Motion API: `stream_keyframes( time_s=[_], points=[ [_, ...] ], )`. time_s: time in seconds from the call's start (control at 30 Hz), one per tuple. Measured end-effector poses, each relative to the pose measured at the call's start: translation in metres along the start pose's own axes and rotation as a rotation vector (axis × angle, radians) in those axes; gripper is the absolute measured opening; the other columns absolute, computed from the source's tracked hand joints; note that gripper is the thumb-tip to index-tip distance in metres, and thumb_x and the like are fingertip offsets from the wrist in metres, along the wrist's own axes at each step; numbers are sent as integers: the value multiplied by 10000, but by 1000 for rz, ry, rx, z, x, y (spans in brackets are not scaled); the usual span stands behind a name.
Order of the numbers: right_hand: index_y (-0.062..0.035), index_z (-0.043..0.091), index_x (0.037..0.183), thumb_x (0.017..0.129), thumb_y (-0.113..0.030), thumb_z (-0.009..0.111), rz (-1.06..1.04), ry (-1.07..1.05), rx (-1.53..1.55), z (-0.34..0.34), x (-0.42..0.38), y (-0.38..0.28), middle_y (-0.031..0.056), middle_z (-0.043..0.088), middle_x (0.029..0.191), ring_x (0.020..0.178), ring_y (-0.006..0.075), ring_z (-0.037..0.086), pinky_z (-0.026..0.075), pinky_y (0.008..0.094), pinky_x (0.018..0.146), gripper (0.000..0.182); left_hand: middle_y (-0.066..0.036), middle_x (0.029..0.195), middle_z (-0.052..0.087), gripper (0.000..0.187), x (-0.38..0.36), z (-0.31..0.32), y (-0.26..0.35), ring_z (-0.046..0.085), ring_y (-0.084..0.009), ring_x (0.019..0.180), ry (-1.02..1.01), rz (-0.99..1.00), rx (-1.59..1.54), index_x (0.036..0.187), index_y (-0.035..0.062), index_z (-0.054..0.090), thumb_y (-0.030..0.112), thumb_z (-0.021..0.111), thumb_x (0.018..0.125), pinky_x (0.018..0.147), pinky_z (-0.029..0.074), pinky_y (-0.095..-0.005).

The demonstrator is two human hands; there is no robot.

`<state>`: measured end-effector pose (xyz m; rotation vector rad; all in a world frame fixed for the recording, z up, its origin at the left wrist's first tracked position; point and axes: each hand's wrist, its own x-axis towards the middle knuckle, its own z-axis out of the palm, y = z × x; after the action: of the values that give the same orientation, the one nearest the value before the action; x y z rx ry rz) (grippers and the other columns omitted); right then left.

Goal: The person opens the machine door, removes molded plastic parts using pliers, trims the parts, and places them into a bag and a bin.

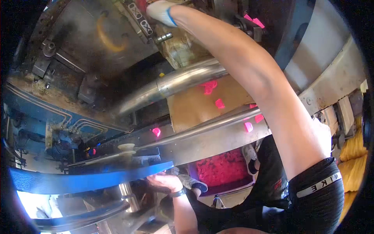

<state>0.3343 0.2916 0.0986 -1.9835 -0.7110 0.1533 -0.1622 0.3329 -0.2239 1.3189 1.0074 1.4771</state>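
Observation:
My right arm stretches up across the view into a machine, and my right hand wears a white glove with a blue cuff. It is at the top edge, beside a small red thing; its fingers are mostly hidden. Below the lower rail, my left hand, bare with a dark wristband, is closed on the end of a long blue panel. Just under the right hand are a metal bracket with cut-outs and a short bolt.
Thick polished bars cross the machine. Bright pink pieces lie scattered on a brown sheet and metal ledges. A purple-rimmed bin full of pink pieces stands near my feet. Yellow material hangs at the right.

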Motion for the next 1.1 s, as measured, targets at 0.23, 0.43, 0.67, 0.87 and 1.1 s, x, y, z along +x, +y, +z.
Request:
stream_keyframes(
  time_s=[0.23, 0.43, 0.67, 0.87, 1.1],
  points=[
    [54, 725, 1148, 881, -378, 575, -83, -71, -215, -9, -76, 12, 280, 710, 1192, 1123, 359, 697, 511, 414, 965, 530, 1, 864, 483, 514, -2, -5, -5, 438, -122, 709, 0, -22, -22, 1073, 77, 510, 589, 488, 1039, 598, 388, -289],
    [36, 735, 1148, 891, -395, 582, -39, 179, -177, -9, -52, 24, 273, 715, 1193, 1137, 355, 699, 514, 419, 977, 525, 4, 874, 493, 516, -6, 2, 8, 446, -116, 726, -31, -77, -102, 1125, 99, 503, 607, 485, 1038, 618, 398, -285],
    [28, 436, 1532, 1038, -403, 568, 110, 265, 305, -5, -47, -26, 232, 431, 1598, 1428, 383, 472, 403, 467, 1155, 669, 28, 829, 473, 570, -5, 9, -5, 399, -97, 693, 50, 64, -4, 1220, 55, 577, 586, 464, 1047, 575, 304, -262],
    [30, 391, 1562, 983, -575, 601, -55, 352, 232, 18, 55, 3, 262, 444, 1579, 1470, 405, 418, 361, 452, 1194, 863, -100, 1151, 598, 653, 0, -6, -31, 576, -171, 853, -30, 78, -47, 1409, 9, 521, 552, 474, 1048, 656, 463, -295],
    [-9, 455, 1538, 992, -514, 603, -108, 417, 377, 24, 87, 47, 241, 505, 1540, 1426, 394, 475, 390, 450, 1162, 758, -229, 1478, 495, 711, -8, -2, -17, 565, -337, 1269, -116, 252, 85, 1484, -44, 441, 534, 427, 1070, 1049, 504, -461]
  ],
)
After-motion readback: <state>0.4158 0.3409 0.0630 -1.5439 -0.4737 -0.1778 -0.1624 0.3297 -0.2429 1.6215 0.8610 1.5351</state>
